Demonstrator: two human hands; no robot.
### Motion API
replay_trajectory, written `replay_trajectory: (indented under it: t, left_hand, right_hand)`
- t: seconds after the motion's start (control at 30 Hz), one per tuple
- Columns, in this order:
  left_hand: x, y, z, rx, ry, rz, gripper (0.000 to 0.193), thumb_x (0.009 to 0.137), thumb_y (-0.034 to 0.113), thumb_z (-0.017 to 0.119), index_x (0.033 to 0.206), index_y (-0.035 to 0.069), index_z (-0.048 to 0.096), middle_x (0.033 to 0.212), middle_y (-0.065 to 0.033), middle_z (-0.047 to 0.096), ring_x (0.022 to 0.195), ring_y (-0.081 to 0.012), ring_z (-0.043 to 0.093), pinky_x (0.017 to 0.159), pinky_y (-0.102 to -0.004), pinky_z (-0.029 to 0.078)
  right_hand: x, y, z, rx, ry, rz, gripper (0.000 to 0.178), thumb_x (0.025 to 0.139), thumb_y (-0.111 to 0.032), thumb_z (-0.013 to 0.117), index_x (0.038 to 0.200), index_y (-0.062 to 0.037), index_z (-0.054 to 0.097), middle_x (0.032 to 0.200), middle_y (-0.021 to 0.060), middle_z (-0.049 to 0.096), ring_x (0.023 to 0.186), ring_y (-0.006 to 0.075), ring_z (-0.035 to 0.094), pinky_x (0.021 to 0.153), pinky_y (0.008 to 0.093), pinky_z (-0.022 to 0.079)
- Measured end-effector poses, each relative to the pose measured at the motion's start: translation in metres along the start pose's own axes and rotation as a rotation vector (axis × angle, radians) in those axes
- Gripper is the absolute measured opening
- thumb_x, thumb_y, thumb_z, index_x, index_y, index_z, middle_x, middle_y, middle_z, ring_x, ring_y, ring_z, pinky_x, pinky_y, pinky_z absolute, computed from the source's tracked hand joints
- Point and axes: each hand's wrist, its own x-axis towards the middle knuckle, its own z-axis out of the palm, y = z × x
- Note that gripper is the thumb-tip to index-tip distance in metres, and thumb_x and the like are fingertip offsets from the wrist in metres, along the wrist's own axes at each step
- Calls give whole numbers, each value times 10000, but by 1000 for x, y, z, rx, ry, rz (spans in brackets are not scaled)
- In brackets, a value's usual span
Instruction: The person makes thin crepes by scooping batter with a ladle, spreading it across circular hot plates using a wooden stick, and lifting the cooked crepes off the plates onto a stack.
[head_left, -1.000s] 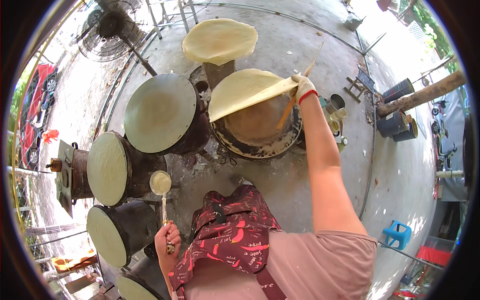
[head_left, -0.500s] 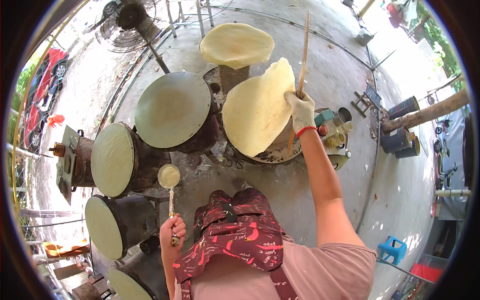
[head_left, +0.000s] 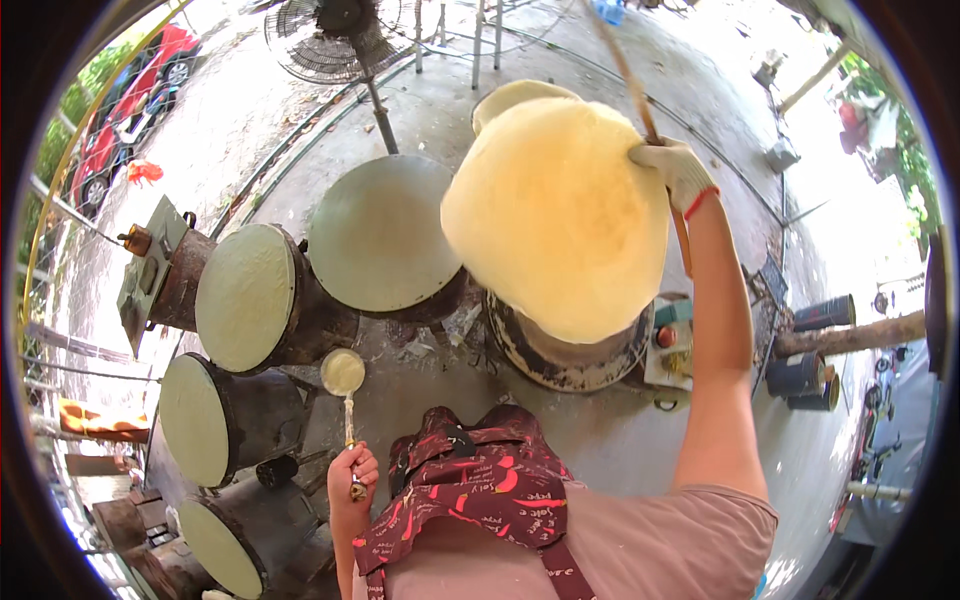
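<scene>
Grip: right hand (head_left: 677,172) — pale round sheet (head_left: 560,220), stick (head_left: 637,95) held; left hand (head_left: 353,474) — ladle (head_left: 343,373) clasped

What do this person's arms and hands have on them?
The right hand wears an off-white glove with a red edge at the wrist. The left hand has no glove. Both forearms are bare. A short, loose, dusty-pink sleeve covers the right shoulder.
</scene>
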Motion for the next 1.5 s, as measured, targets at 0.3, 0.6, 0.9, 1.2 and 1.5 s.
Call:
replay_trajectory:
  t: [0.3, 0.6, 0.9, 1.2, 1.5]
  left_hand:
    - [15, -8, 55, -178, 43, 165, 77, 915, 51, 462, 950, -10, 493, 643, -5, 420, 445, -58, 384, 355, -211, 335]
    - [24, -22, 82, -226, 100, 173, 96, 916, 59, 459, 954, -15, 505, 648, -17, 430, 435, -68, 382, 354, -218, 340]
    - [4, -43, 92, -163, 200, 241, 102, 904, 60, 465, 952, -15, 514, 644, -23, 431, 439, -75, 381, 347, -220, 342]
    - [-5, -52, 67, -97, 31, 145, 113, 912, 60, 455, 968, -14, 519, 657, -19, 428, 451, -78, 387, 357, -225, 352]
    - [-41, -80, 2, 122, -79, 54, 94, 900, 50, 470, 968, -3, 507, 666, -13, 428, 454, -64, 377, 361, -207, 338]
  right_hand:
    - [148, -115, -7, -891, 25, -611, 202, 760, -231, 599, 869, -86, 687, 767, 95, 670, 671, 215, 618, 659, 327, 485]
    - [181, 121, 81, -1178, 184, -649, 117, 803, -158, 547, 796, -122, 658, 899, 107, 625, 819, 281, 639, 699, 415, 518]
    - [182, 185, 115, -1023, 50, -553, 130, 810, -206, 574, 848, -130, 673, 920, 120, 631, 806, 312, 645, 704, 428, 520]
    - [-5, 251, 28, -754, 74, -210, 257, 802, -284, 597, 1011, -155, 675, 925, 142, 652, 865, 347, 617, 761, 436, 489]
    - [-221, 468, -46, 323, 540, 386, 459, 858, -200, 625, 1290, -77, 531, 1090, 26, 610, 820, 135, 578, 719, 280, 464]
